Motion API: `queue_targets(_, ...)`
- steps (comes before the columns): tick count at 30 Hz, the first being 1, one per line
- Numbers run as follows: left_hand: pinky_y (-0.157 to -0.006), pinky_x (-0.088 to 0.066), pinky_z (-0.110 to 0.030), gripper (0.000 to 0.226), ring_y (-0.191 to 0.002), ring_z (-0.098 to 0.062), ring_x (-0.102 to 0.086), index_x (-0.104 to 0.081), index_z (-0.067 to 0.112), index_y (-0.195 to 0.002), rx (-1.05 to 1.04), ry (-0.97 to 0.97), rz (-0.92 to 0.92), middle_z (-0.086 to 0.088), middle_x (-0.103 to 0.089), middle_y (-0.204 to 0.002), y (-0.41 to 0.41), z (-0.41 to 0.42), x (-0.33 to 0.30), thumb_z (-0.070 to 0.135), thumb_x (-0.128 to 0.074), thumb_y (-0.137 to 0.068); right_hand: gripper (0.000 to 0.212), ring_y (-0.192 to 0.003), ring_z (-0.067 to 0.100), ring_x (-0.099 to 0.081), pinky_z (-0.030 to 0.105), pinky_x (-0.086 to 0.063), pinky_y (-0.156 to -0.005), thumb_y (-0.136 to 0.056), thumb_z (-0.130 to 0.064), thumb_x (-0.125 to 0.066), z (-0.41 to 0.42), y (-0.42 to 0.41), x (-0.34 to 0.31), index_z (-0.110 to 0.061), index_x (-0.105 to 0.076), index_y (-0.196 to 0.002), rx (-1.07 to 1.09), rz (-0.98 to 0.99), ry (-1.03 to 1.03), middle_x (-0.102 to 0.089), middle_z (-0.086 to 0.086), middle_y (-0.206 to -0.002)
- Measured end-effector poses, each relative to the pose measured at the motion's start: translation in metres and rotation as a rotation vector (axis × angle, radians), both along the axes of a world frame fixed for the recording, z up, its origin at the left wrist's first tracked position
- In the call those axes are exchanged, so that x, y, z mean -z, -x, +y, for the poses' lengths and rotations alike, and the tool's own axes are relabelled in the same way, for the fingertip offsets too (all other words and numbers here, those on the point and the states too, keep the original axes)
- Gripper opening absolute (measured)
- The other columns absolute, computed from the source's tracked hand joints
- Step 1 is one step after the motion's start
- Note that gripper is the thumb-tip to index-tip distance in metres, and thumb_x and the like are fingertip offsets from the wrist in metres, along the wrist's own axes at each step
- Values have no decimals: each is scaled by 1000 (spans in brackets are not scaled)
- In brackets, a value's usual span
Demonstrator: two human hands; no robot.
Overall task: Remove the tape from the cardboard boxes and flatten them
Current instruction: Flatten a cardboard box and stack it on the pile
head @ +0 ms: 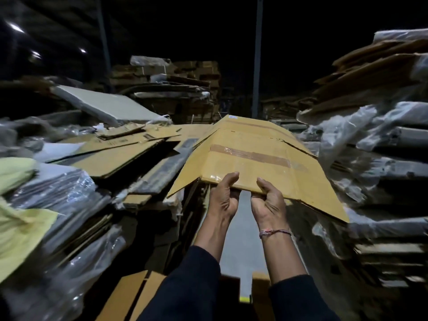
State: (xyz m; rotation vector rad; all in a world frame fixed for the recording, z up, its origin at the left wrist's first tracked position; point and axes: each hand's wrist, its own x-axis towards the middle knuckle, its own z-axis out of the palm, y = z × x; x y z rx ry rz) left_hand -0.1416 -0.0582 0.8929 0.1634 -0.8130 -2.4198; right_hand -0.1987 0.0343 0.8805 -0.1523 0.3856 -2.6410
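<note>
A flattened brown cardboard box is held out in front of me, raised above the piles, its side flaps drooping left and right. A strip of brown tape runs across its top face, with clear tape near the near edge. My left hand grips the near edge from below, thumb on top. My right hand grips the same edge just to the right, a thread bracelet on its wrist.
Stacks of flattened cardboard lie at left, with plastic-wrapped bundles and yellow sheets. Tall wrapped cardboard piles stand at right. A narrow strip of grey floor runs below my arms. More flat cardboard lies at my feet.
</note>
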Motion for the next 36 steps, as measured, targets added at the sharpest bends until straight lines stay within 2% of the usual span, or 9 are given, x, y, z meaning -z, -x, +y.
queue_targets(4,-99,-56,-50,54,-112,-38,-66,-73,0,-105,-61,49,11,-23,-69,-116,-25,-39,-55,2,-92,-54,21,-106,28,-69,41,-52,-106,-81,12,-70,-34,-37,-61,-2,-66,-96,-51,25,-48,-71,18,-102)
queue_targets(8,-101,-55,-54,28,-106,-36,-66,-72,1,-103,-147,88,26,-21,-69,-108,-64,-87,-95,-5,-79,-77,27,-56,23,-73,29,-60,-51,-98,10,-51,-82,-76,-109,-1,-64,-77,-151,28,-77,-70,14,-66)
queue_targets(15,-72,-63,-39,23,-92,-30,-73,-73,5,-100,-399,69,55,-14,-76,-96,-137,-191,-129,-11,-71,-84,35,-119,34,-66,50,-46,-113,-72,9,-75,-216,-119,-140,-3,-71,-105,-351,64,-140,-71,18,-123)
queue_targets(20,-65,-61,-29,22,-85,-22,-70,-71,-2,-104,-616,-15,-43,-10,-74,-89,-167,-274,-109,-11,-71,-84,10,-104,36,-69,44,-50,-109,-83,1,-74,-319,-140,-117,-4,-72,-92,-496,197,-328,-71,18,-99)
queue_targets(24,-61,-50,-18,30,-77,-11,-66,-66,-11,-118,-685,76,-255,-7,-67,-92,-176,-313,-86,-2,-71,-90,56,-106,29,-67,33,-62,-64,-72,-31,-92,-426,-107,-38,-13,-68,-119,-640,125,-565,-58,11,-129)
queue_targets(26,-53,-50,-17,17,-67,-8,-70,-66,-7,-107,-679,151,-323,-8,-65,-85,-172,-324,-82,-2,-71,-92,49,-107,27,-69,38,-62,-86,-82,-37,-85,-426,-125,-34,-12,-67,-120,-638,33,-554,-65,12,-130)
queue_targets(28,-59,-53,-21,13,-73,-16,-72,-66,-4,-103,-677,221,-379,-10,-67,-85,-166,-333,-83,-1,-71,-92,25,-84,29,-75,38,-60,-92,-95,-32,-72,-403,-148,-55,-8,-70,-103,-602,31,-534,-77,17,-96)
queue_targets(31,-78,-56,-36,15,-93,-34,-71,-69,-6,-103,-676,303,-426,-20,-73,-96,-155,-345,-83,1,-72,-90,24,-50,29,-71,34,-61,-49,-101,-22,-64,-406,-129,-67,-3,-67,-87,-586,47,-563,-72,18,-65)
queue_targets(36,-74,-54,-32,16,-78,-19,-69,-68,10,-84,-746,213,-349,-4,-71,-81,-142,-351,-90,21,-75,-93,10,-75,29,-67,33,-60,-46,-96,-13,-71,-413,-92,-84,-8,-63,-97,-571,53,-630,-67,18,-94)
